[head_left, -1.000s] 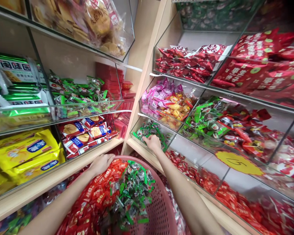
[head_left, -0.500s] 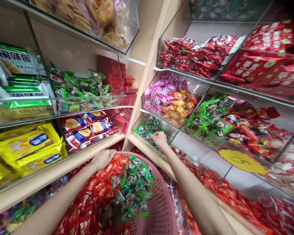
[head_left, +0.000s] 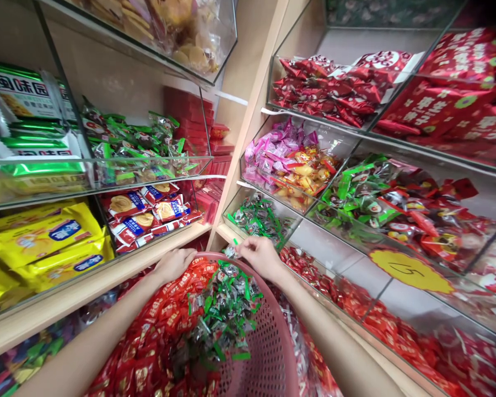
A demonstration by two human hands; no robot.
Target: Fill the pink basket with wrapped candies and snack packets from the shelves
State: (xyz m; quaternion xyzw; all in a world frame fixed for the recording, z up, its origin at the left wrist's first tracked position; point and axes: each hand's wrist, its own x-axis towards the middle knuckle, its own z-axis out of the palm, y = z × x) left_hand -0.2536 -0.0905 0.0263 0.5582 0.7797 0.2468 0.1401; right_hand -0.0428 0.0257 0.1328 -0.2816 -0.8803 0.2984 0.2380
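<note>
A pink perforated plastic basket [head_left: 273, 336] holds red-wrapped candies [head_left: 157, 325] on its left side and green-and-clear wrapped candies [head_left: 231, 303] on its right. My left hand [head_left: 176, 266] is closed over the basket's far left rim, its fingertips hidden. Just above the far rim, my right hand [head_left: 259, 256] pinches a small wrapped candy [head_left: 232, 250] with a green end. Behind that hand is a clear shelf bin with more green-wrapped candies [head_left: 260, 218].
Glass-fronted shelves meet in a corner ahead. Yellow snack packs [head_left: 49, 237] and red-and-blue biscuit packs [head_left: 149, 215] sit on the left. Pink-wrapped candies [head_left: 276, 146] and a yellow tag [head_left: 411, 270] are on the right. Wooden shelf edges [head_left: 149, 248] run close to the basket.
My right hand has come out of the green candy bin, down and slightly left to the basket's far rim, with a candy in its fingers. My left hand stays on the rim.
</note>
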